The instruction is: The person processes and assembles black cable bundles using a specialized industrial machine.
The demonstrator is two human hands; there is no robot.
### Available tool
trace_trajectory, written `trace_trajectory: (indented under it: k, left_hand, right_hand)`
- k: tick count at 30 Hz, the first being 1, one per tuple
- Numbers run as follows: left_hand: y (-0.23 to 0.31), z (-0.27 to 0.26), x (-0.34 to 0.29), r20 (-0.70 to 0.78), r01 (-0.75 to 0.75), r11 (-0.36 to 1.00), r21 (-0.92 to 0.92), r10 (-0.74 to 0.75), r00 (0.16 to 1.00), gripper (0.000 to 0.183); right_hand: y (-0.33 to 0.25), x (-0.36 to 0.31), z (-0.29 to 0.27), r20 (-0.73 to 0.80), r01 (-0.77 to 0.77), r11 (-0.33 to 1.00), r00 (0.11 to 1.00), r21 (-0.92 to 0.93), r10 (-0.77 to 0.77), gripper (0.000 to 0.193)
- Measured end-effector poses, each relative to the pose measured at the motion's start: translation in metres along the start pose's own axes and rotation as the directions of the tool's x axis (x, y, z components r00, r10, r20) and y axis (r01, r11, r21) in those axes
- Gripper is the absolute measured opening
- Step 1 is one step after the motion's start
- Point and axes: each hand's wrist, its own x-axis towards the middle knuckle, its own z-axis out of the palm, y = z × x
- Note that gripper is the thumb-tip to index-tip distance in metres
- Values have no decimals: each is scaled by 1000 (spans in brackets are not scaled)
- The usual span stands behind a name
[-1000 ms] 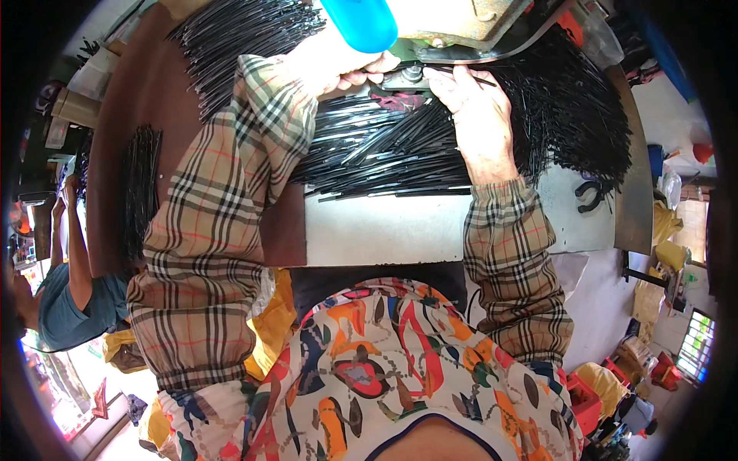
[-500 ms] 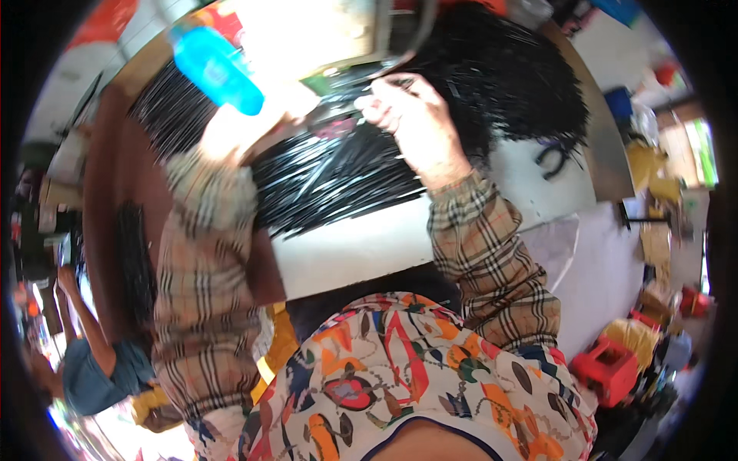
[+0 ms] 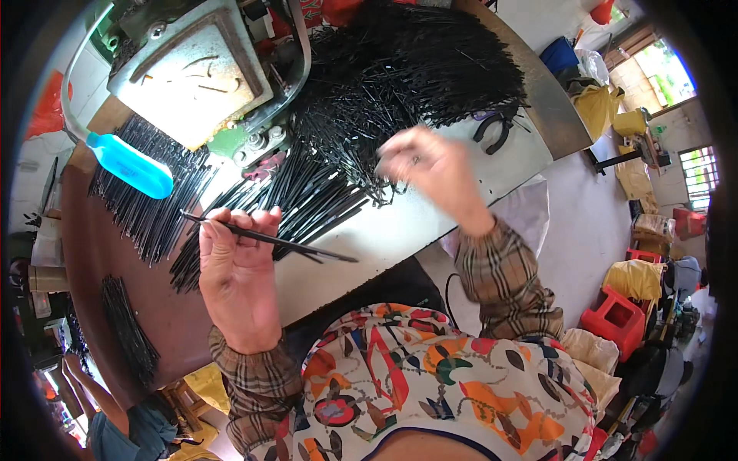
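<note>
Thin black wire-like strips (image 3: 307, 250) lie across my left hand (image 3: 244, 273), pinched between thumb and fingers, their right ends pointing past the palm. My right hand (image 3: 437, 173) is smeared by motion, its fingers bent, above the near edge of a tangled black strip pile (image 3: 346, 115). Whether it holds anything is unclear. Beyond my left hand, more straight black strips (image 3: 307, 200) are spread over the white board. A machine with a pale, brightly lit metal plate (image 3: 204, 73) stands at the far left, and a blue lamp (image 3: 131, 165) on a bent stalk hangs beside it.
Black-handled pliers (image 3: 493, 134) rest on the white board (image 3: 392, 230) at right. Another strip bundle (image 3: 127, 326) lies on the brown tabletop (image 3: 77, 253) at left. A red plastic stool (image 3: 613, 321) stands on the floor at right. Another person's arm (image 3: 100, 396) shows at lower left.
My left hand has come away from the machine toward me and now holds strips in plain sight. My right hand has also left the machine area, moving right. The whole view has shifted and turned.
</note>
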Motion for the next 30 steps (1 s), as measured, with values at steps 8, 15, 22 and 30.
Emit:
trace_trajectory:
  k: [8, 15, 22, 30]
  left_hand:
    - [-12, 5, 11, 15, 66, 998, 5, -66, 998, 25]
    - [-4, -19, 28, -39, 162, 895, 415, -161, 986, 37]
    - [-19, -22, 47, -17, 112, 893, 436, -115, 993, 23]
    - [-20, -23, 46, -41, 102, 938, 330, -94, 995, 23]
  right_hand:
    - [47, 42, -74, -81, 143, 492, 910, -859, -406, 17]
    - [16, 56, -77, 246, 460, 382, 836, -802, -490, 12]
    - [-45, 70, 29, 449, 748, 343, 631, -569, -632, 7]
    - [-19, 71, 92, 413, 363, 927, 862, -95, -295, 13]
